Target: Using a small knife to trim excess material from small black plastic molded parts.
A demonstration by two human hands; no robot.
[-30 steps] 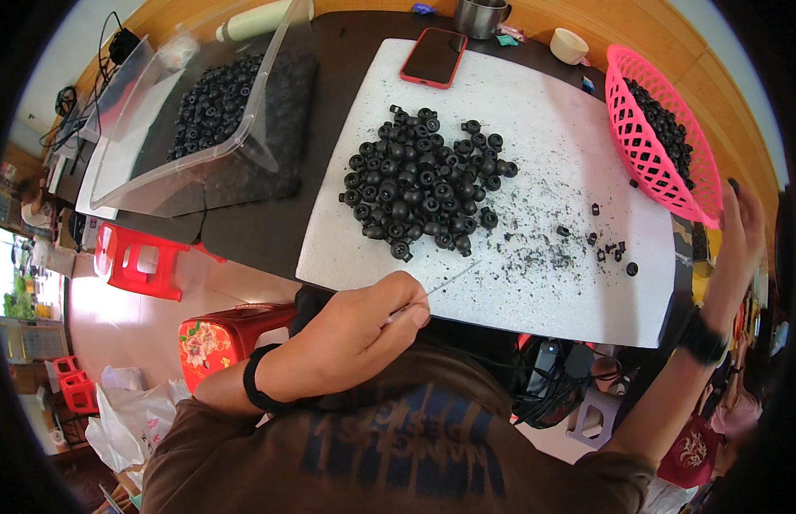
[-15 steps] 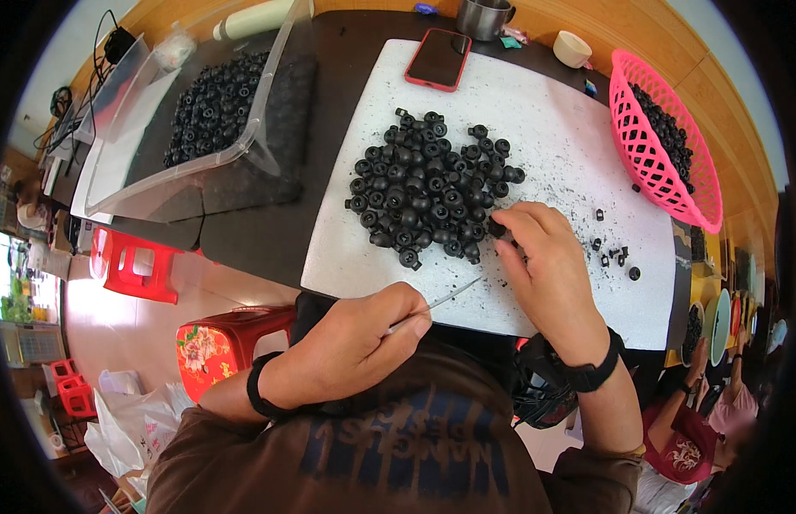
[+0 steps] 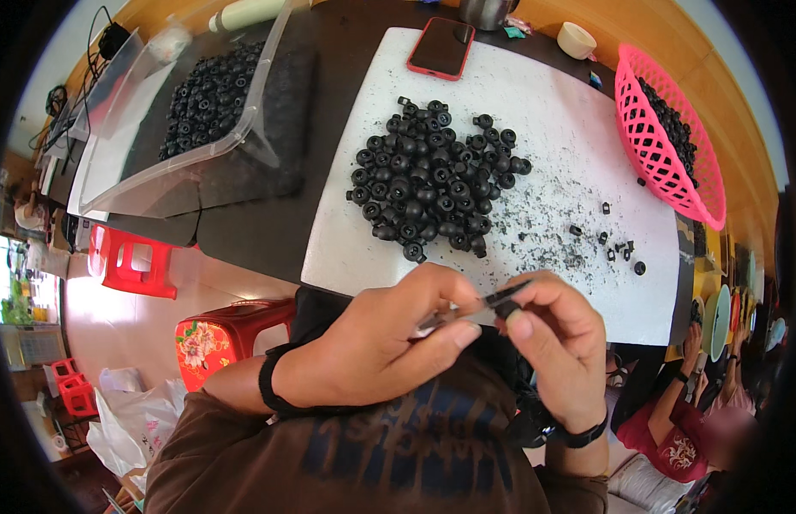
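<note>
Since half a second ago, the right hand (image 3: 559,338) has come away from the edge of the pile (image 3: 432,184) and has met the left hand (image 3: 393,334) at the near edge of the white board (image 3: 629,313). Both hands are closed in a pinch: the left grips a thin blade-like tool (image 3: 506,294), and the right holds one small black part (image 3: 506,311) just beneath it. Fingers cover much of this part, so I cannot tell whether the blade touches it.

Beyond the hands lies the pile of similar parts, standing between them and the phone (image 3: 441,48). To its right are scattered dark crumbs (image 3: 543,233), and farther, at the board's far right side, a pink basket (image 3: 659,141) with more black pieces. At the left, a clear tub (image 3: 196,159) contains many others. A cream cup (image 3: 577,40) stands behind the board.
</note>
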